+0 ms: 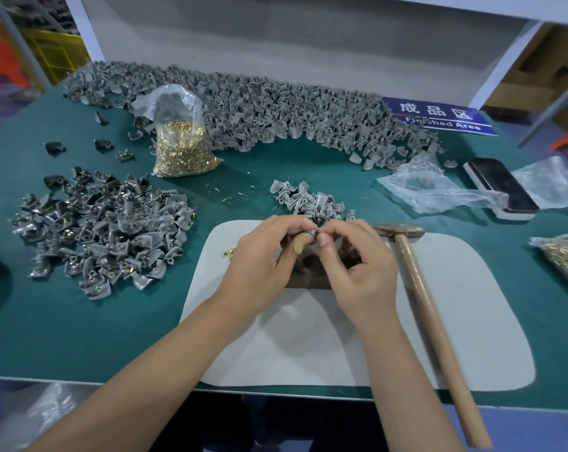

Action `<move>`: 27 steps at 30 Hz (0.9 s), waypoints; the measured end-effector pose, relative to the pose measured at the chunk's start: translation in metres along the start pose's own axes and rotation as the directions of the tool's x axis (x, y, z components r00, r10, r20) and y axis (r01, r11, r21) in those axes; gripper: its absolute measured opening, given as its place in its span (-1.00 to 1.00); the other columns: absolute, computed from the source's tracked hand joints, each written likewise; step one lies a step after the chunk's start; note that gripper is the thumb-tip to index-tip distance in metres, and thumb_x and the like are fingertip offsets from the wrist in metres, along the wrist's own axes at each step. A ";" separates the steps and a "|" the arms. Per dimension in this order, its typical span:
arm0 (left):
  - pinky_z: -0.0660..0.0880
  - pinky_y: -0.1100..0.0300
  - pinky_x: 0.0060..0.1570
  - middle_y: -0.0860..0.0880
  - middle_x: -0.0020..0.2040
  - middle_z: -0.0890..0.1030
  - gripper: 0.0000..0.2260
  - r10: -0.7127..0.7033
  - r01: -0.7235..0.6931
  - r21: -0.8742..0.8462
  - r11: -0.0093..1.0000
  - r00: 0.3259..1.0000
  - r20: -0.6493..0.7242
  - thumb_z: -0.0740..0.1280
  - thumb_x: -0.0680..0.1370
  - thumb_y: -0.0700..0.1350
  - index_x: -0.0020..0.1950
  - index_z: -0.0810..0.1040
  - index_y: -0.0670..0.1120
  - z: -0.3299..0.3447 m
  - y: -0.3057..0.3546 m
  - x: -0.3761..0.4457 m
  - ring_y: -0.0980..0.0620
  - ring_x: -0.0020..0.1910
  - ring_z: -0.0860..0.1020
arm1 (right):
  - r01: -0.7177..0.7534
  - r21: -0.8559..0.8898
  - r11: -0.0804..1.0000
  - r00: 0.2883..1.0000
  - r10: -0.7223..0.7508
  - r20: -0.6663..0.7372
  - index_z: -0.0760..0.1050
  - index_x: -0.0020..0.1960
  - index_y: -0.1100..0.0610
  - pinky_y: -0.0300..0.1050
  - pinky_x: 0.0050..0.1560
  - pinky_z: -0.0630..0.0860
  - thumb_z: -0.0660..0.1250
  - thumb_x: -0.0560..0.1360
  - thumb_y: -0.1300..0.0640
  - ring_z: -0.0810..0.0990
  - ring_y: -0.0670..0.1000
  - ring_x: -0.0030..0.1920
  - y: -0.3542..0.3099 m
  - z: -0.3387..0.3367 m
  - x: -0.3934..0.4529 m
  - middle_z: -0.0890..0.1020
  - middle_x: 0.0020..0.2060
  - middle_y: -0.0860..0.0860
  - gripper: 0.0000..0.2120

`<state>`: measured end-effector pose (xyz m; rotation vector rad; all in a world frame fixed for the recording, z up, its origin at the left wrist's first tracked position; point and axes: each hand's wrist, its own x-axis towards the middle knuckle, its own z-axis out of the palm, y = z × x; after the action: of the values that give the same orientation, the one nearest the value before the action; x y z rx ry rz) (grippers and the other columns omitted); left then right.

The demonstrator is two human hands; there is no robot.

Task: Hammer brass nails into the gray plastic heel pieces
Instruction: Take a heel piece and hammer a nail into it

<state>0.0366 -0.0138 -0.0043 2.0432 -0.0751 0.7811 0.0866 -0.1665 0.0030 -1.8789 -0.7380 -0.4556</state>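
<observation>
Nearest you, the hammer (439,324) lies on the gray mat (471,321) atop the green table (80,337), handle toward you, head far. Your left hand (259,269) and right hand (357,265) pinch one heel piece (312,232) together; its orientation cannot be determined.

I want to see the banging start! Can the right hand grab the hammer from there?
Probably yes. The hammer lies free on the white mat just beside the right hand, nothing between them, but that hand must first release the small gray piece it pinches.

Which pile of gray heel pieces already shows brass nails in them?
The pile on the left of the green table: brass glints in its pieces. The small pile and long back heap look plain gray.
</observation>
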 end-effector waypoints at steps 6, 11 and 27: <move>0.49 0.31 0.02 0.17 0.00 0.63 -0.80 -0.020 0.020 -0.002 1.000 1.000 0.010 0.36 0.59 -0.16 0.13 0.56 0.13 0.000 -0.003 -0.001 0.21 -0.04 0.57 | 0.020 -0.095 0.995 1.000 -0.019 0.015 0.66 -0.02 0.14 -0.10 -0.10 0.50 0.42 0.54 0.27 0.54 -0.07 -0.15 0.000 0.001 0.001 0.60 -0.14 -0.11 -0.92; 0.51 0.24 0.01 0.14 0.00 0.63 -0.86 -0.007 0.007 0.007 1.000 1.000 0.013 0.39 0.58 -0.16 0.09 0.60 0.05 0.000 -0.006 -0.002 0.16 -0.03 0.58 | 0.103 -0.185 0.977 0.994 -0.094 0.058 0.66 0.02 0.15 -0.06 -0.03 0.51 0.41 0.58 0.25 0.55 0.03 -0.07 0.004 0.000 0.002 0.63 -0.07 -0.06 -0.93; 0.47 0.41 -0.01 0.25 -0.02 0.67 -0.81 -0.120 0.121 -0.079 0.989 0.992 0.027 0.38 0.60 -0.10 0.11 0.59 0.19 -0.001 -0.004 0.001 0.19 -0.02 0.63 | 0.044 -0.145 0.988 0.999 -0.046 -0.009 0.68 0.04 0.13 -0.09 -0.08 0.53 0.42 0.58 0.22 0.58 -0.04 -0.11 0.001 0.004 0.002 0.64 -0.09 -0.07 -0.92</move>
<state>0.0383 -0.0111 -0.0062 1.9609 0.0042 0.6697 0.0886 -0.1632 0.0016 -1.9960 -0.7575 -0.5627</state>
